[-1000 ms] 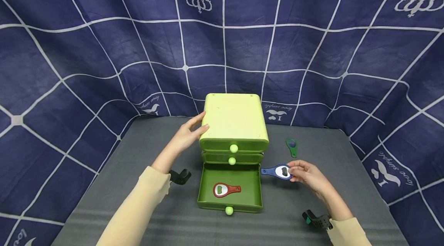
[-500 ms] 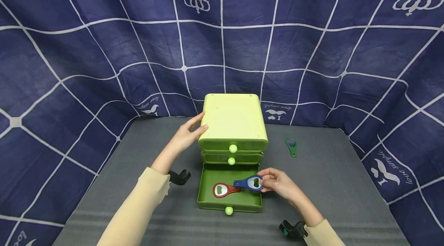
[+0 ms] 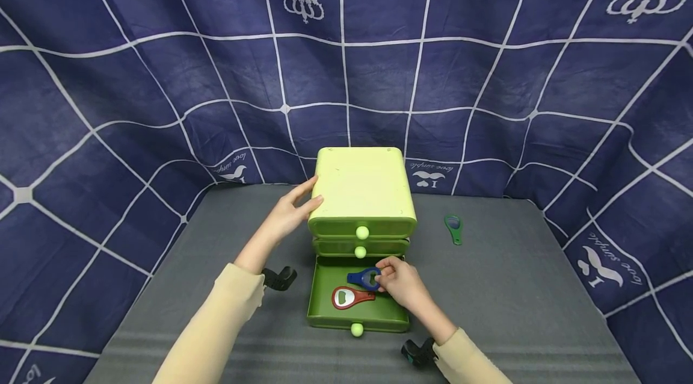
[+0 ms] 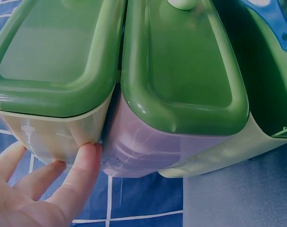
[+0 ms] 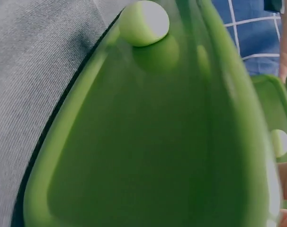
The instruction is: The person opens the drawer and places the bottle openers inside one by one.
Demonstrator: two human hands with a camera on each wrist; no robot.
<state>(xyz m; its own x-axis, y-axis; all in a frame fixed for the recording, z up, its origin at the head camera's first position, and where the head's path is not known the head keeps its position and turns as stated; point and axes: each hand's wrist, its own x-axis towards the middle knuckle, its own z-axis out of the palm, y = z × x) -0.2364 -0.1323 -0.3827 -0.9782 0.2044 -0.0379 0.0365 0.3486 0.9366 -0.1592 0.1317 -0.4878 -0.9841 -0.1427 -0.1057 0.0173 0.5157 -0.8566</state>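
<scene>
A small cabinet (image 3: 363,182) has a pale yellow top and green drawers with round knobs. Its bottom drawer (image 3: 381,324) is pulled out, with a red bottle opener (image 3: 352,297) lying inside. Over that drawer, behind the red one, my right hand (image 3: 402,283) pinches a blue bottle opener (image 3: 358,278) by its head end, handle pointing left. My left hand (image 3: 284,215) rests on the cabinet's left side near the top; in the left wrist view, extended fingertips (image 4: 89,153) touch its side wall. The drawer front (image 5: 148,142) hides most of the right hand in the right wrist view.
A green bottle opener (image 3: 453,230) lies on the grey tabletop (image 3: 498,263) to the right of the cabinet. A navy curtain (image 3: 384,77) with white lines hangs behind and along the sides. The two upper drawers are pushed in.
My right hand has carried the blue bottle opener leftward, from beside the cabinet to over the bottom drawer, behind the red one. The left hand stays on the cabinet.
</scene>
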